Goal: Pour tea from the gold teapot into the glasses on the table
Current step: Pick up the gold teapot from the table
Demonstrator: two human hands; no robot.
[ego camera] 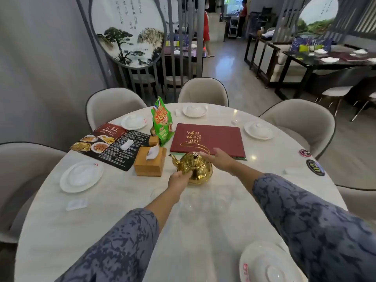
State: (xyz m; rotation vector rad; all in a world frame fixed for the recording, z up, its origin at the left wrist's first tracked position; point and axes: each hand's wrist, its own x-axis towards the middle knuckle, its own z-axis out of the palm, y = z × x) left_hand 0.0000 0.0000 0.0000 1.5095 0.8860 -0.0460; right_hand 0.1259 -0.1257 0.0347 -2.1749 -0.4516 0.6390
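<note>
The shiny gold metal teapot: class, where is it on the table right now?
In the head view, the gold metal teapot sits near the centre of the white marble table, just right of the wooden tissue box, in front of the red menu folder.

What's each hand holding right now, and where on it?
Both are on the gold teapot, which sits on the table. Left hand touches its lower front body; right hand reaches by the lid and handle. A closed grip cannot be told.

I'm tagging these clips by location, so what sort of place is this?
Most likely a restaurant dining room. A red menu folder and a photo menu sheet lie on the round table, wrapped plate sets mark each seat, and another laid table stands behind.
</note>
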